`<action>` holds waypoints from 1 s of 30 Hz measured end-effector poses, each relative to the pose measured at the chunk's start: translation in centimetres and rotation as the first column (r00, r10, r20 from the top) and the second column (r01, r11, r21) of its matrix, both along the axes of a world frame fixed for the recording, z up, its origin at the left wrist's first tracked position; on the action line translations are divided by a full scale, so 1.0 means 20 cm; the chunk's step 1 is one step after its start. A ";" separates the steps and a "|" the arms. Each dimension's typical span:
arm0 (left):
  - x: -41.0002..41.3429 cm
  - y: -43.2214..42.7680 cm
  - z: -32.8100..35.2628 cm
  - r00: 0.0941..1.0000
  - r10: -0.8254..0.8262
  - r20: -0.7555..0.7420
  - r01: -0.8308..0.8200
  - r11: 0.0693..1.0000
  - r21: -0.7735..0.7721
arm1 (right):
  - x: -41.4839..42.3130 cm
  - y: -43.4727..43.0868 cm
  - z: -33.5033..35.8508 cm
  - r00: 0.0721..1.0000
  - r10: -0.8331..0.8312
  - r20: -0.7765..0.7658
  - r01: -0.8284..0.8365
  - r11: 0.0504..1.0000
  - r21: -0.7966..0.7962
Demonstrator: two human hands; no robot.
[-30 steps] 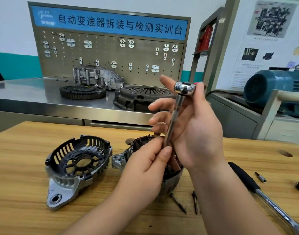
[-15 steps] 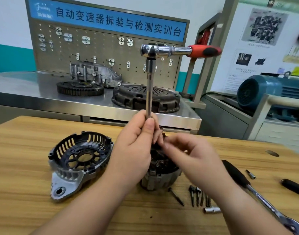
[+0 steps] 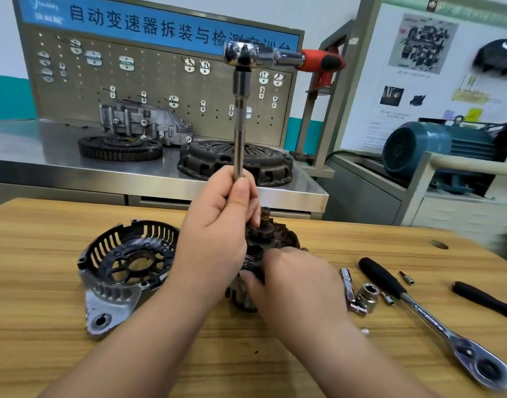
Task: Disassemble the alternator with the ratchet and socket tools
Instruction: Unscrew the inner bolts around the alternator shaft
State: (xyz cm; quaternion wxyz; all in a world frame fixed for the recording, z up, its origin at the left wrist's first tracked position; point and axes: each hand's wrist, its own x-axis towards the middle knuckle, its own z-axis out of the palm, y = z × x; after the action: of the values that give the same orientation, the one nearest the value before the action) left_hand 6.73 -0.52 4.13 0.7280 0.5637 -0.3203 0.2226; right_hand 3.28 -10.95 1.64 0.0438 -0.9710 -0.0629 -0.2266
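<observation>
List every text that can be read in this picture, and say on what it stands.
"自动变速器拆装与检测", on the blue banner above the pegboard; its last characters are partly hidden by the red-handled ratchet.
Logo at the banner's left end: too blurred.
Wall posters: print too small.
Marking on the ratchet lying on the table: too small.

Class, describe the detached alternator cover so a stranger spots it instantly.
Start at the wooden table. Left of the left hand lies the detached alternator cover. Alone among nearby parts, it is a slotted black bowl with a silver mounting ear.
</observation>
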 end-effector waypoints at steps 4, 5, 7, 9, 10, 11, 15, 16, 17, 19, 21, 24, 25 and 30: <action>-0.01 -0.01 0.00 1.000 -0.003 -0.004 0.003 1.000 -0.003 | 0.01 0.02 -0.01 1.000 0.009 -0.016 -0.008 0.997 0.071; -0.01 -0.01 0.00 1.000 0.000 -0.003 0.000 1.000 -0.003 | 0.01 0.01 0.00 1.000 0.013 -0.005 -0.013 0.994 0.105; -0.01 0.00 0.00 1.000 0.013 0.007 -0.013 1.000 0.005 | 0.00 0.00 0.02 0.998 0.037 0.051 -0.046 0.982 0.185; -0.02 0.01 0.00 1.000 0.021 0.018 -0.021 1.000 0.006 | 0.01 -0.04 0.05 0.989 0.076 0.125 -0.109 0.951 0.289; -0.02 0.01 0.00 1.000 0.022 0.021 -0.022 1.000 0.006 | 0.01 -0.06 0.08 0.983 0.091 0.159 -0.143 0.923 0.357; -0.03 0.01 0.01 0.999 0.023 0.023 -0.023 1.000 0.007 | 0.01 -0.09 0.10 0.979 0.096 0.179 -0.165 0.888 0.429; -0.04 0.02 0.01 1.000 0.011 0.011 -0.011 1.000 0.014 | -0.01 -0.29 0.17 0.991 0.097 0.088 -0.131 0.757 0.640; -0.05 0.03 0.01 1.000 0.009 0.007 -0.009 1.000 0.015 | -0.01 -0.35 0.17 0.995 0.091 0.042 -0.095 0.728 0.679; -0.05 0.03 0.01 1.000 0.007 0.007 -0.007 1.000 0.014 | -0.01 -0.43 0.16 0.997 0.076 -0.011 -0.045 0.697 0.715; -0.05 0.02 0.01 1.000 -0.002 0.009 0.002 1.000 -0.001 | -0.01 -0.58 0.11 0.991 0.020 -0.135 0.089 0.653 0.752; -0.05 0.04 0.01 1.000 0.015 0.003 -0.015 1.000 -0.022 | 0.02 -0.68 0.03 0.961 -0.025 -0.274 0.223 0.655 0.722; -0.06 0.03 0.00 1.000 0.013 -0.009 -0.014 0.999 -0.042 | 0.05 -0.80 -0.11 0.883 -0.124 -0.453 0.398 0.709 0.582; -0.07 0.02 -0.01 1.000 0.006 -0.014 -0.007 0.999 -0.045 | 0.06 -0.83 -0.15 0.860 -0.161 -0.485 0.437 0.724 0.534; -0.08 0.01 0.00 0.996 -0.023 -0.084 0.017 0.998 -0.063 | 0.12 -0.90 -0.22 0.796 -0.238 -0.557 0.521 0.738 0.430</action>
State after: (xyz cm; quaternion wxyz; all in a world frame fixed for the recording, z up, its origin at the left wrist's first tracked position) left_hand 5.04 -0.35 4.05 0.7603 0.5464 -0.2879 0.2012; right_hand 5.59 -28.95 -2.85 0.2930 -0.9292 0.2251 0.0014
